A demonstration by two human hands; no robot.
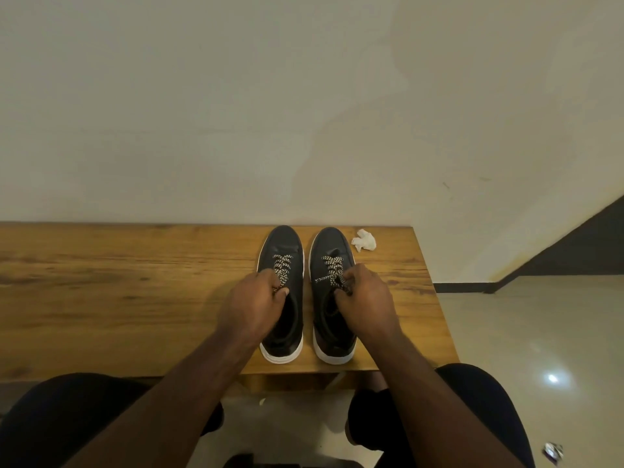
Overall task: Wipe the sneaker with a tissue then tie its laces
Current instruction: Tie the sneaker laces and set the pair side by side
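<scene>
While a crumpled white tissue [364,240] lies right of the toes on the wooden table [135,282], your left hand [251,304] pinches the left black white-soled sneaker's [283,244] speckled lace at frame centre, your right hand [366,304] pinching the right sneaker's [331,243] lace.

You are in a room of a home, it seems. Your hands reach over a long wooden table [135,285] with a brown grain. Just past your hands, behind the table, stands a plain cream wall [270,113] with some faint marks on it. To the right of your right hand, the floor [526,332] is made of shiny pale tiles, and a lamp glints in them. A dark strip [466,287] runs along the foot of the wall there and climbs up at a slant, like the side of a staircase.
</scene>
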